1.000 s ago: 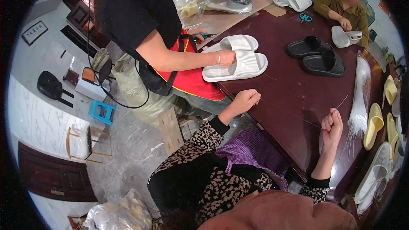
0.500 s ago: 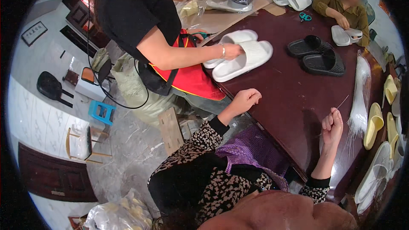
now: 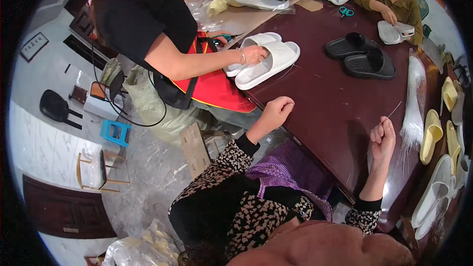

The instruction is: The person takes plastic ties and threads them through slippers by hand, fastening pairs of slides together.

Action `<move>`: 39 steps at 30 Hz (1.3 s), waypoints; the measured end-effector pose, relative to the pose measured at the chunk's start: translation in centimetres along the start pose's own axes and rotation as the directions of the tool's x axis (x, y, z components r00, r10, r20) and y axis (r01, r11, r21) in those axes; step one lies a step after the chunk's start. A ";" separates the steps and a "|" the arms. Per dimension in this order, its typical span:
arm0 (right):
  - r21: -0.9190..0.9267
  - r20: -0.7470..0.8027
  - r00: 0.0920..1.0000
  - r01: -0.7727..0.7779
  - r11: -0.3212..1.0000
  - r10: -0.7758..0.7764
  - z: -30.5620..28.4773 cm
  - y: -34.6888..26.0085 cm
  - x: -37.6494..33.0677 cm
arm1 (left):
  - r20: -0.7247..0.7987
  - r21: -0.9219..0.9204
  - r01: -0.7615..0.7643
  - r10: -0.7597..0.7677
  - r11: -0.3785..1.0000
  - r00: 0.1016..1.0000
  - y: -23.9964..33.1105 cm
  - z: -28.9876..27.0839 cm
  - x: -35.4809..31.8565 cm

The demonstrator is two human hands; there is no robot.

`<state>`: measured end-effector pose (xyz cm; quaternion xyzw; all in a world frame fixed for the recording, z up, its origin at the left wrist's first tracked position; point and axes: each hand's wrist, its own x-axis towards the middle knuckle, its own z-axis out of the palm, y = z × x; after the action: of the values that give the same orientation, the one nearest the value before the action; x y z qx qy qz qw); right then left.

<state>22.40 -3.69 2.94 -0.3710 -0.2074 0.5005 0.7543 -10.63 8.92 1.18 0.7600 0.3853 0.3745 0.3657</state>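
Observation:
My left hand hovers over the near edge of the dark red table, its fingers curled closed; whatever they may pinch is hidden. Farther right, my right hand pinches a thin white plastic strand that sticks up past the fingertips. Beside that hand lies a bundle of similar white strands in clear wrap. Beyond my hands rests a pair of black slippers. At the left, a co-worker's hand reaches into a pair of white slippers.
Yellow slippers and white slippers line the right side. Teal scissors lie at the far side. Another person handles a pale slipper pair. A wooden stool stands left of my left arm.
The whole view has shifted slightly. The co-worker's hand and the white slippers have moved a little to the left. My two hands keep nearly the same pose.

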 end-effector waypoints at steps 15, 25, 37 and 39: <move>-0.014 0.003 1.000 -0.001 1.000 0.001 -0.1 0.0 -0.2 | -0.181 0.326 -0.164 0.232 0.931 0.956 -1.2 -0.4 0.5; -0.061 -0.075 0.997 -0.035 0.998 0.031 1.1 -0.5 -0.6 | -0.171 0.351 -0.341 0.418 0.872 0.892 2.3 0.4 0.5; -0.066 -0.151 0.988 -0.023 0.998 0.013 0.7 -0.7 -0.7 | -0.239 0.413 -0.415 0.536 0.810 0.809 6.3 -0.9 1.0; -0.070 -0.171 0.985 -0.007 0.997 -0.005 0.5 -0.8 -0.7 | -0.206 0.401 -0.407 0.514 0.821 0.833 6.2 -0.7 0.9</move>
<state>22.25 -4.37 3.89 -0.4392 -0.1591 0.4595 0.7554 -8.90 7.17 6.93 0.8153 0.2982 0.4925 0.0619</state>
